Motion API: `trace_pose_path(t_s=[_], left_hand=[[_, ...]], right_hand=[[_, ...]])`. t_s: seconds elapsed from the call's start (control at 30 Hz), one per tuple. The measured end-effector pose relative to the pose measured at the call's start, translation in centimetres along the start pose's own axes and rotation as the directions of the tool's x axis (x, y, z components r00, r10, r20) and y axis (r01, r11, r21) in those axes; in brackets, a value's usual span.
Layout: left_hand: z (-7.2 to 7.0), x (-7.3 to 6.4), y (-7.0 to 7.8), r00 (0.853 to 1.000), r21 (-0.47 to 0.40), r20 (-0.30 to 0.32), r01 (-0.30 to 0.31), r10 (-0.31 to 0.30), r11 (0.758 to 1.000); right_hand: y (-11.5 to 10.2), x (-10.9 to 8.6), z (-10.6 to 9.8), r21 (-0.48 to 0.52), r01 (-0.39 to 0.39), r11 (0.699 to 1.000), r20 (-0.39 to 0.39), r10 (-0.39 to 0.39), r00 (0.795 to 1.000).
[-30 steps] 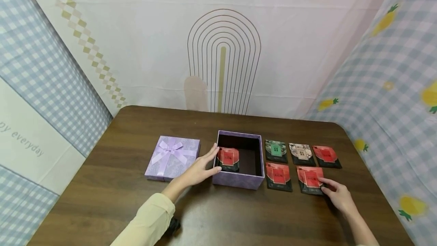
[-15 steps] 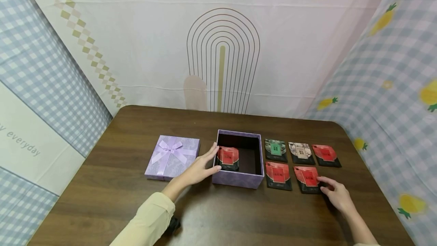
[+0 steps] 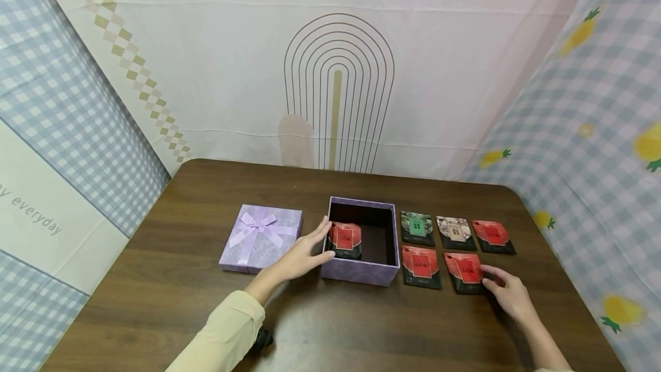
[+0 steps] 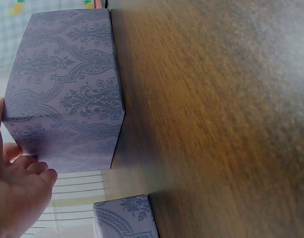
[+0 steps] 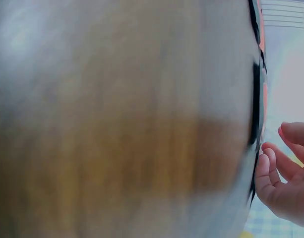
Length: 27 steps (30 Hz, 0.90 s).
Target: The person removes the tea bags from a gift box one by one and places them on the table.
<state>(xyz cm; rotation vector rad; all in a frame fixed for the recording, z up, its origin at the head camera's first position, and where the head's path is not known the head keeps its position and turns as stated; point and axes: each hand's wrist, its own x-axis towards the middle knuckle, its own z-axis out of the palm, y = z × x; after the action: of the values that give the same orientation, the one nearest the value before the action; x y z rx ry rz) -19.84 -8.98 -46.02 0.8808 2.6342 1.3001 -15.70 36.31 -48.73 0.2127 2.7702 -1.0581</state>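
My left hand (image 3: 299,258) rests against the left side of a purple patterned gift box (image 3: 360,273), fingers straight, thumb at its front left corner. The left wrist view shows its fingertips (image 4: 46,173) at the box wall (image 4: 67,64). Inside the open box, a red and black sachet (image 3: 345,239) leans at the left. My right hand (image 3: 510,296) has its thumb and forefinger at the right edge of another red and black sachet (image 3: 465,273), which lies on the table in the front row. In the right wrist view, that hand (image 5: 285,178) has loosely bent fingers.
The box lid (image 3: 262,239) with a lilac bow lies left of the box. Right of the box are a green sachet (image 3: 417,228), a beige sachet (image 3: 456,233) and two more red sachets (image 3: 494,236). A small black object (image 3: 262,340) sits by my left sleeve (image 3: 227,326).
The red sachet at my right hand has shifted slightly left and turned a little over the last second. My left hand and the box have stayed put.
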Motion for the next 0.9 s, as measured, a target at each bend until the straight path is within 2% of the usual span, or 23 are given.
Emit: trace_pose_path(t_s=[0.33, 0.6, 0.7, 0.9], left_hand=[[0.0, 0.0, 0.0, 1.000, 0.004, 0.000, -0.003, 0.003, 1.000], [0.0, -0.2, -0.1, 1.000, 0.006, 0.006, 0.018, -0.018, 1.000], [0.1, -0.1, -0.1, 1.000, 0.000, 0.007, 0.007, -0.007, 1.000], [0.0, -0.1, 0.0, 1.000, -0.002, 0.002, 0.000, 0.000, 1.000]], right_hand=[[-2.0, 0.4, 0.5, 0.011, 0.076, 0.997, -0.037, -0.075, 0.996], [-3.7, 1.4, 1.3, 0.003, 0.158, 0.987, -0.063, -0.157, 0.986], [-4.3, 1.9, 1.7, 0.010, 0.181, 0.983, -0.069, -0.180, 0.981], [-5.8, 2.8, 2.4, 0.083, 0.210, 0.974, -0.048, -0.207, 0.977]])
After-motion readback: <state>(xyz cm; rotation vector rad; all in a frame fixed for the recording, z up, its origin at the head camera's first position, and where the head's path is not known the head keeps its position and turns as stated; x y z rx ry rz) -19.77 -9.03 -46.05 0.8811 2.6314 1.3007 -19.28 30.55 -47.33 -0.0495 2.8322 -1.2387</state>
